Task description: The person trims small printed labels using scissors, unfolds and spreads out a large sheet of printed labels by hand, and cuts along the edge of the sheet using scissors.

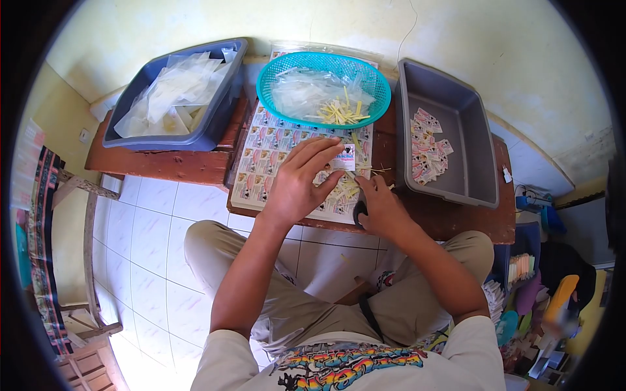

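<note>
My left hand (298, 174) is curved around a small printed label (345, 158), with the thumb below it and the fingers above. Close by on the right, my right hand (383, 207) grips scissors (360, 212); a black handle loop shows under the fingers, and most of the blades are hidden. Under both hands lies a stack of printed label sheets (257, 156) with rows of small pictures. Cut labels and thin yellowish strips (345, 195) are scattered on the sheets around my right hand.
A turquoise basket (264, 98) with clear plastic and yellow strips stands behind the sheets. At left, a blue-grey tub (218, 124) holds translucent bags. A grey tub (466, 130) at right contains cut labels (428, 153). The wooden table's front edge (430, 228) is near my knees.
</note>
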Demonstrator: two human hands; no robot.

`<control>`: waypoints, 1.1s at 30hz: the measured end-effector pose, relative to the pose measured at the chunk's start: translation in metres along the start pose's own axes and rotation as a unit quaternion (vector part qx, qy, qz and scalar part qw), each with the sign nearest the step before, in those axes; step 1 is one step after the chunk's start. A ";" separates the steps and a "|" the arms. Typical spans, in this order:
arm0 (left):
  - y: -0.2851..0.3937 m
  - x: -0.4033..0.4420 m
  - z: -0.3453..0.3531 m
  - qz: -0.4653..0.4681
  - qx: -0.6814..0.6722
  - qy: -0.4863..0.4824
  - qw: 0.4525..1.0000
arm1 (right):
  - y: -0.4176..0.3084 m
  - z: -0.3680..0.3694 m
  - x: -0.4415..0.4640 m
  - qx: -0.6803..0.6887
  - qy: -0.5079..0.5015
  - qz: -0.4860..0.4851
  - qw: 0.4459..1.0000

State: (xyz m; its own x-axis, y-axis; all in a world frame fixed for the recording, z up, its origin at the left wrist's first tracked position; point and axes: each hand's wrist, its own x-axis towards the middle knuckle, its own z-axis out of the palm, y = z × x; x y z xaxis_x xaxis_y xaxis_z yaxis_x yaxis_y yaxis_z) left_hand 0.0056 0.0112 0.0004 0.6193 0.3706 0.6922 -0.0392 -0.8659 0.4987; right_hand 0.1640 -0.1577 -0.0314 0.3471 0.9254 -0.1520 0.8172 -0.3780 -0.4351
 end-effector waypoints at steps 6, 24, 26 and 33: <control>0.004 0.002 0.001 0.008 0.012 -0.012 1.000 | -0.004 0.005 0.000 -0.082 -0.039 0.009 0.996; 0.011 0.006 0.002 0.010 -0.037 -0.073 0.997 | -0.014 -0.047 0.012 0.325 0.121 -0.026 0.937; 0.012 0.006 0.003 0.006 -0.041 -0.076 0.996 | -0.017 -0.051 0.012 0.386 0.101 -0.029 0.916; 0.013 0.006 0.002 0.007 -0.053 -0.085 0.995 | -0.012 -0.045 0.016 0.411 0.105 -0.042 0.905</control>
State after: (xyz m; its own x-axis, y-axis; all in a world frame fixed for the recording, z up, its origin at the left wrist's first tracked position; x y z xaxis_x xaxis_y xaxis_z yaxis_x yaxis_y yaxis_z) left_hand 0.0106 0.0015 0.0096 0.7419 0.2885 0.6053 -0.1253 -0.8272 0.5478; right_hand 0.1808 -0.1394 0.0117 0.4492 0.8922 0.0470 0.2573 -0.0787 -0.9631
